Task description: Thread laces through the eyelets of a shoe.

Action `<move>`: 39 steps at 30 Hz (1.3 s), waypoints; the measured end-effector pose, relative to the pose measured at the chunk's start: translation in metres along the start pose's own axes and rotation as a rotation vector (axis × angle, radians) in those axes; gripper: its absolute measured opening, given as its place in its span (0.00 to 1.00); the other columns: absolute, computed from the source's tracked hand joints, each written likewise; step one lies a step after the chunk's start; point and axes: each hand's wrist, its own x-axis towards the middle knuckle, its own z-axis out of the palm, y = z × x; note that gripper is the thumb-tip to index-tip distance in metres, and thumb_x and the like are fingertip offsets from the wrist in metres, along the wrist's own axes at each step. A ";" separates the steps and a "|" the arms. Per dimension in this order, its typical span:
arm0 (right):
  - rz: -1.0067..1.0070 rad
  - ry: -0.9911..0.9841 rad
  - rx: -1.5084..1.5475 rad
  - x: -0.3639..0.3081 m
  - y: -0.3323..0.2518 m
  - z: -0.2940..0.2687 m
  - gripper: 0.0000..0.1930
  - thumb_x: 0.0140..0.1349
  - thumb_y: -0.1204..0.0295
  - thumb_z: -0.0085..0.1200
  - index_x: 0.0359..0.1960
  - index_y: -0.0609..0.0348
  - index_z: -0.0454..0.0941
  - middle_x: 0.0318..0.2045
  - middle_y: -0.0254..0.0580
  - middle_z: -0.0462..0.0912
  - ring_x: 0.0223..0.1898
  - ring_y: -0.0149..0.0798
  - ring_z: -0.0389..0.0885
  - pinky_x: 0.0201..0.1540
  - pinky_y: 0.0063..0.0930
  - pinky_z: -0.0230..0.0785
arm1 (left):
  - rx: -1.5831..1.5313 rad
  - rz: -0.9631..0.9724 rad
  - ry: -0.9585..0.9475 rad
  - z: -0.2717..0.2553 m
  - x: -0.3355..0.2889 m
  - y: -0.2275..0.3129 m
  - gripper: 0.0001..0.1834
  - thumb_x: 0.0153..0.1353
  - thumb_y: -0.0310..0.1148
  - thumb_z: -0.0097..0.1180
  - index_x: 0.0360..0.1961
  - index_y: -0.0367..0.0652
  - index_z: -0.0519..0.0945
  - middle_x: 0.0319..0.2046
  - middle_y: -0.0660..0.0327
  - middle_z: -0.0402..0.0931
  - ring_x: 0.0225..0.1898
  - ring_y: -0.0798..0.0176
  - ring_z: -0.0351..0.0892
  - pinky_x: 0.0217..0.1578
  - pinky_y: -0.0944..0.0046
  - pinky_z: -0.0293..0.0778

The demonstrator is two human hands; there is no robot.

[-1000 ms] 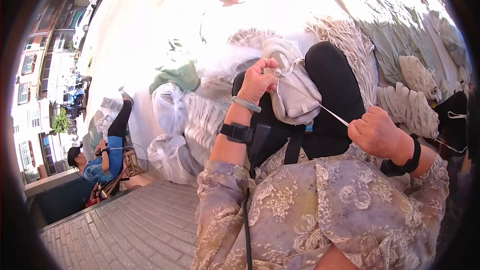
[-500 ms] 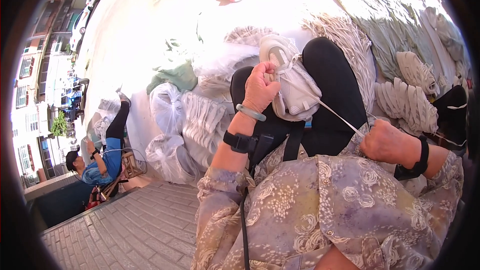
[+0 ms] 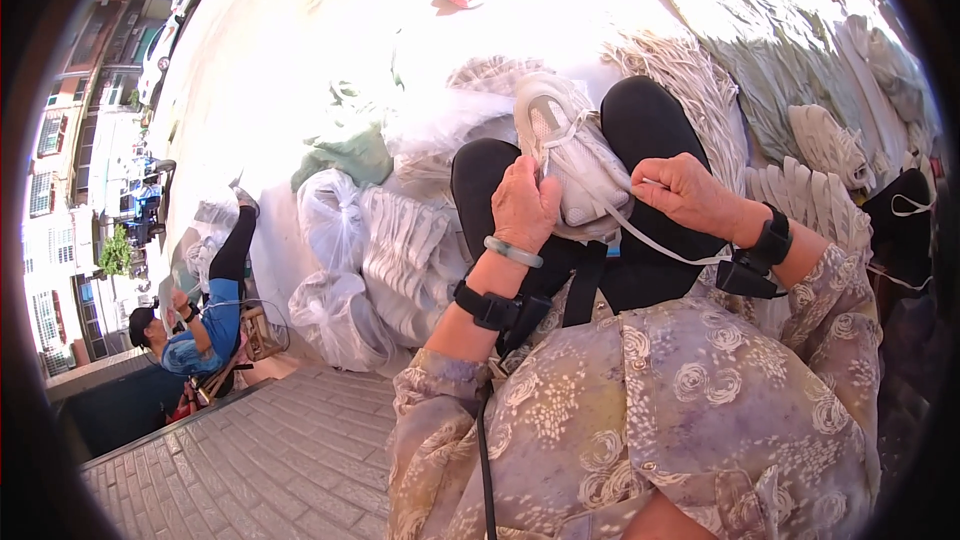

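A white lace-up sneaker [image 3: 588, 162] rests on my lap between my black-clad knees, its opening turned away from me. My left hand [image 3: 525, 205] is closed at the left side of the shoe; just what its fingertips grip is partly hidden. Beside the shoe's right edge, my right hand [image 3: 685, 198] pinches a white shoelace between thumb and forefinger. A loose length of this shoelace [image 3: 655, 248] loops from the shoe across my right thigh toward my right wrist.
Clear plastic bags [image 3: 335, 220] and rows of white shoes [image 3: 410, 240] lie to the left. A pile of white laces [image 3: 690, 80] and more white shoes [image 3: 800, 195] lie on the right. Someone in blue [image 3: 215, 330] sits farther left, by a paved strip [image 3: 260, 450].
My right hand has come from the far right, where it pulled the lace taut, up to the shoe. The lace now hangs slack. My left hand has slid slightly nearer to me.
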 end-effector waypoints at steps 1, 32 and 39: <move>-0.013 0.016 -0.065 0.004 -0.001 0.004 0.08 0.57 0.69 0.52 0.28 0.63 0.74 0.18 0.49 0.74 0.22 0.50 0.75 0.27 0.34 0.66 | 0.057 0.028 0.034 0.003 0.001 -0.003 0.14 0.52 0.35 0.47 0.35 0.35 0.71 0.31 0.47 0.73 0.34 0.45 0.74 0.37 0.52 0.70; 0.201 -0.032 -0.707 0.072 0.000 0.033 0.16 0.47 0.74 0.53 0.38 0.68 0.72 0.31 0.57 0.80 0.35 0.52 0.81 0.36 0.39 0.74 | 0.200 0.074 0.076 0.012 0.004 0.025 0.17 0.48 0.33 0.50 0.39 0.36 0.69 0.38 0.46 0.73 0.41 0.44 0.73 0.41 0.49 0.70; 0.098 -0.030 -0.623 0.077 0.009 0.024 0.11 0.45 0.73 0.51 0.28 0.69 0.77 0.30 0.59 0.80 0.37 0.55 0.80 0.40 0.42 0.73 | 0.294 0.095 0.149 0.030 0.022 0.032 0.37 0.45 0.40 0.59 0.55 0.34 0.61 0.53 0.45 0.64 0.51 0.43 0.66 0.52 0.48 0.62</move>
